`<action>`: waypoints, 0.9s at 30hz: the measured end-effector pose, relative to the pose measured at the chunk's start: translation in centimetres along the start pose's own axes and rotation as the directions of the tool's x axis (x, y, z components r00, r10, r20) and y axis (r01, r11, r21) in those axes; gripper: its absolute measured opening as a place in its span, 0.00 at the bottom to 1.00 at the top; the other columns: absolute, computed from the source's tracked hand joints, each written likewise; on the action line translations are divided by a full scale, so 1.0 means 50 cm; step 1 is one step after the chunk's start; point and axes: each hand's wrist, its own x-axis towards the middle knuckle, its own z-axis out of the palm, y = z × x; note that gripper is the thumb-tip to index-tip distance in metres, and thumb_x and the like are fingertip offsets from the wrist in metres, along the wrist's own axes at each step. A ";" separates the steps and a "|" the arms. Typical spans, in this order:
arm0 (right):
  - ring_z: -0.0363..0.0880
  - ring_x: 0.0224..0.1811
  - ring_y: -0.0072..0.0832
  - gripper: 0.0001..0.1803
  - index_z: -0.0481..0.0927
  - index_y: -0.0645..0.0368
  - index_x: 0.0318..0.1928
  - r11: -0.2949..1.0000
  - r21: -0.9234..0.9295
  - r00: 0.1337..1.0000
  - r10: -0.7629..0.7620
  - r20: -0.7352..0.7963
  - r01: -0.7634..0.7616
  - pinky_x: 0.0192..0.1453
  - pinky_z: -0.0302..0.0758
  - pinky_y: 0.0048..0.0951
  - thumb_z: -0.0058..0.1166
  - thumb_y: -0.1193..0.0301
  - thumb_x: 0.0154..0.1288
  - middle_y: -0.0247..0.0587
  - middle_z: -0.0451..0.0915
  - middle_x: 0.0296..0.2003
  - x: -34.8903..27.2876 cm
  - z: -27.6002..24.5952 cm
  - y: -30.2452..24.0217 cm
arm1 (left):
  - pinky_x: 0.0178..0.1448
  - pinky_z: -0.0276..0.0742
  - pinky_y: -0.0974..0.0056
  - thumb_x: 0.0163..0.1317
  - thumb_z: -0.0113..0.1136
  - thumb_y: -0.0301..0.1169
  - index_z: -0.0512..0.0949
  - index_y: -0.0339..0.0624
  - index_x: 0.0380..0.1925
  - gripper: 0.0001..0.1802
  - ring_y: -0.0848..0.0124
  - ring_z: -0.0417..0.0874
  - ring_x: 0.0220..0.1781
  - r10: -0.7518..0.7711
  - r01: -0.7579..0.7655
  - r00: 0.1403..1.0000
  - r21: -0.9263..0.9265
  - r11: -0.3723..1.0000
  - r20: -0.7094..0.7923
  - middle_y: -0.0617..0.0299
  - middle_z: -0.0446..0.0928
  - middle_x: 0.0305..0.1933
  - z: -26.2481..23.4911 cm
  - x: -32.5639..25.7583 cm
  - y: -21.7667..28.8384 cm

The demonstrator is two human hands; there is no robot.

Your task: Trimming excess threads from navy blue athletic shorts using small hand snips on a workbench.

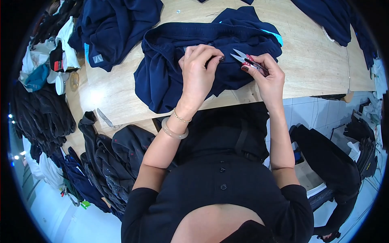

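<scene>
A navy garment with a gathered waistband [186, 29] lies bunched on the wooden table [320, 69] in front of me. A light-blue strip shows at its far right side. Over its middle, my left hand [198, 67] is closed, thumb and forefinger pinched together. Whatever is between those fingertips is too small to make out. My right hand [270, 75] grips a pair of thread snips [242, 57] with red on the handles. Their pointed blades stand apart and point left toward the pinched fingers.
Another navy garment [117, 30] lies at the table's far left, and more navy cloth [324, 20] at the far right. Dark clothes [109, 150] heap along the left edge, near a round white-lidded container [60, 85]. Black clothing [328, 158] hangs at the lower right.
</scene>
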 end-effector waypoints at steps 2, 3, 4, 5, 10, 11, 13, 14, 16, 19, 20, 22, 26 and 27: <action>0.70 0.27 0.18 0.09 0.78 0.67 0.33 0.998 -0.030 0.998 -0.057 0.022 0.057 0.31 0.67 0.20 0.67 0.78 0.54 0.33 0.75 0.28 -0.003 -0.005 0.004 | 0.53 0.65 0.59 0.53 0.66 0.26 0.83 0.45 0.30 0.04 0.65 0.77 0.45 -0.028 0.027 0.999 -0.013 1.000 -0.019 0.66 0.80 0.35 0.007 0.003 0.000; 0.71 0.26 0.19 0.09 0.78 0.67 0.33 0.992 -0.057 0.993 -0.113 0.046 0.116 0.31 0.68 0.21 0.66 0.78 0.55 0.35 0.75 0.27 -0.005 -0.006 0.005 | 0.52 0.65 0.60 0.54 0.65 0.26 0.82 0.44 0.30 0.03 0.64 0.77 0.44 -0.056 0.055 0.998 -0.025 0.998 -0.039 0.65 0.81 0.32 0.010 0.003 0.000; 0.71 0.26 0.19 0.09 0.78 0.67 0.33 0.992 -0.056 0.993 -0.112 0.047 0.115 0.31 0.68 0.21 0.66 0.78 0.55 0.35 0.75 0.27 -0.006 -0.005 0.001 | 0.52 0.65 0.60 0.54 0.65 0.26 0.82 0.44 0.30 0.03 0.64 0.77 0.44 -0.057 0.056 0.998 -0.024 0.998 -0.039 0.65 0.81 0.32 0.011 0.002 -0.001; 0.73 0.27 0.21 0.09 0.78 0.66 0.33 0.988 -0.098 0.992 -0.114 0.060 0.120 0.31 0.69 0.22 0.66 0.78 0.54 0.36 0.75 0.27 -0.008 -0.004 -0.006 | 0.52 0.64 0.60 0.55 0.65 0.26 0.82 0.44 0.30 0.03 0.64 0.77 0.44 -0.055 0.054 0.998 -0.018 0.998 -0.043 0.64 0.81 0.32 0.012 0.001 -0.001; 0.75 0.26 0.28 0.09 0.78 0.65 0.33 0.965 -0.229 0.988 -0.105 0.114 0.129 0.30 0.70 0.25 0.66 0.78 0.54 0.39 0.74 0.27 -0.008 0.002 -0.023 | 0.52 0.63 0.59 0.56 0.64 0.26 0.83 0.44 0.31 0.03 0.63 0.77 0.44 -0.068 0.068 0.997 0.011 0.998 -0.032 0.64 0.82 0.33 0.014 0.000 0.003; 0.75 0.26 0.29 0.09 0.78 0.65 0.33 0.962 -0.239 0.987 -0.108 0.118 0.134 0.29 0.70 0.26 0.66 0.77 0.54 0.40 0.74 0.27 -0.008 0.004 -0.022 | 0.52 0.63 0.59 0.57 0.64 0.27 0.83 0.44 0.31 0.02 0.63 0.77 0.44 -0.066 0.066 0.997 0.019 0.998 -0.026 0.64 0.82 0.33 0.015 0.000 0.002; 0.74 0.25 0.31 0.09 0.77 0.65 0.33 0.959 -0.249 0.986 -0.112 0.123 0.139 0.28 0.71 0.27 0.66 0.77 0.55 0.40 0.74 0.27 -0.007 0.007 -0.023 | 0.52 0.62 0.59 0.57 0.64 0.27 0.83 0.44 0.31 0.02 0.64 0.77 0.44 -0.064 0.065 0.998 0.028 0.997 -0.022 0.64 0.82 0.33 0.014 0.001 0.002; 0.74 0.25 0.31 0.09 0.77 0.65 0.33 0.954 -0.262 0.985 -0.120 0.126 0.149 0.28 0.70 0.27 0.66 0.77 0.55 0.40 0.74 0.27 -0.006 0.007 -0.026 | 0.52 0.62 0.59 0.57 0.64 0.27 0.83 0.44 0.31 0.02 0.64 0.77 0.44 -0.065 0.065 0.998 0.024 0.998 -0.021 0.64 0.82 0.33 0.013 0.001 0.003; 0.74 0.25 0.32 0.09 0.77 0.65 0.33 0.948 -0.274 0.983 -0.129 0.130 0.161 0.27 0.70 0.28 0.66 0.76 0.55 0.40 0.74 0.27 -0.005 0.008 -0.026 | 0.52 0.62 0.59 0.57 0.64 0.27 0.83 0.44 0.31 0.02 0.64 0.77 0.43 -0.065 0.065 0.998 0.020 0.998 -0.020 0.64 0.82 0.33 0.011 0.001 0.005; 0.74 0.25 0.31 0.09 0.77 0.65 0.33 0.943 -0.290 0.981 -0.128 0.142 0.165 0.27 0.70 0.28 0.66 0.77 0.55 0.40 0.74 0.27 -0.002 0.012 -0.022 | 0.53 0.61 0.60 0.57 0.64 0.27 0.83 0.44 0.31 0.02 0.64 0.77 0.44 -0.071 0.071 0.997 0.015 0.997 -0.016 0.65 0.82 0.33 0.010 0.001 0.006; 0.74 0.25 0.31 0.09 0.77 0.65 0.33 0.950 -0.269 0.982 -0.123 0.146 0.159 0.27 0.70 0.27 0.66 0.77 0.55 0.41 0.74 0.27 -0.001 0.016 -0.022 | 0.51 0.64 0.60 0.58 0.63 0.26 0.82 0.43 0.31 0.02 0.64 0.77 0.42 -0.054 0.054 0.998 0.021 0.998 -0.014 0.64 0.82 0.33 0.011 0.002 0.004; 0.74 0.25 0.32 0.09 0.77 0.65 0.32 0.957 -0.247 0.981 -0.119 0.150 0.154 0.28 0.70 0.27 0.66 0.77 0.55 0.41 0.74 0.27 0.002 0.018 -0.021 | 0.49 0.66 0.60 0.58 0.62 0.25 0.81 0.42 0.30 0.01 0.63 0.78 0.40 -0.037 0.037 0.999 0.028 0.999 -0.014 0.63 0.82 0.33 0.008 0.004 0.002; 0.75 0.27 0.25 0.08 0.77 0.66 0.32 0.989 -0.135 0.996 -0.057 0.068 0.066 0.32 0.70 0.24 0.65 0.78 0.56 0.39 0.76 0.27 0.005 0.010 -0.009 | 0.39 0.73 0.63 0.60 0.59 0.21 0.78 0.38 0.32 0.02 0.60 0.79 0.32 -0.139 0.128 0.990 -0.231 0.964 -0.033 0.59 0.82 0.32 -0.003 0.011 -0.006; 0.75 0.28 0.23 0.08 0.77 0.67 0.32 0.998 -0.066 1.000 -0.017 0.014 0.018 0.33 0.70 0.23 0.65 0.78 0.56 0.38 0.77 0.27 0.006 0.006 -0.004 | 0.36 0.75 0.63 0.60 0.58 0.20 0.77 0.37 0.33 0.02 0.59 0.79 0.30 -0.147 0.125 0.988 -0.283 0.951 -0.055 0.57 0.82 0.32 -0.005 0.012 -0.009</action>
